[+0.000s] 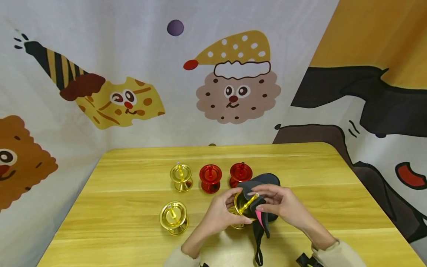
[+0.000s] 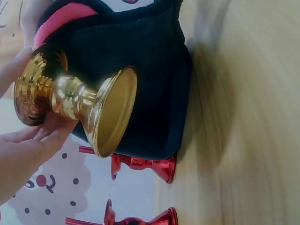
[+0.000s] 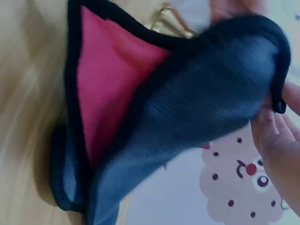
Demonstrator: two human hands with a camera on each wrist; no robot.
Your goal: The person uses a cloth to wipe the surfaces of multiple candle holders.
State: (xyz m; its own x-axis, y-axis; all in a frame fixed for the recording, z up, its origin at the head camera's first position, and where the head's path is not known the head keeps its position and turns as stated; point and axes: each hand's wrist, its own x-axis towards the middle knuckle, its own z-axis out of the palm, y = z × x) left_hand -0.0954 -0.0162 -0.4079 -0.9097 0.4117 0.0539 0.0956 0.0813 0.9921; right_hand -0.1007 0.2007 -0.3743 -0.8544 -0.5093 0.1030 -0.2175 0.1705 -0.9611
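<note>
So as far as I can tell this is mid-job. The left hand point(image 1: 220, 211) has its fingers wrapped around a gold holder point(image 2: 69, 96), which is tilted and lifted off the tabletop point(image 1: 126, 241), right of middle and toward the near edge. The right hand point(image 1: 283, 205) is pinching a dark cloth mitt point(image 3: 187, 108) with a pink lining point(image 3: 112, 70) right up against that holder's cup, so I'd call this piece in progress, not finished. The mitt's hanging loop point(image 1: 259, 256) trails toward the near edge.

The other four stand upright with no hand on them: a gold one point(image 1: 173, 217) nearest the tabletop's left edge, then a row closer to the far edge with another gold one point(image 1: 181, 178), a red one point(image 1: 210, 178) and a second red one point(image 1: 241, 173) just beyond the mitt. Are those done or waiting their turn? Honestly can't tell, they all look equally shiny to me. Setting the held one down is clearly not done yet.
</note>
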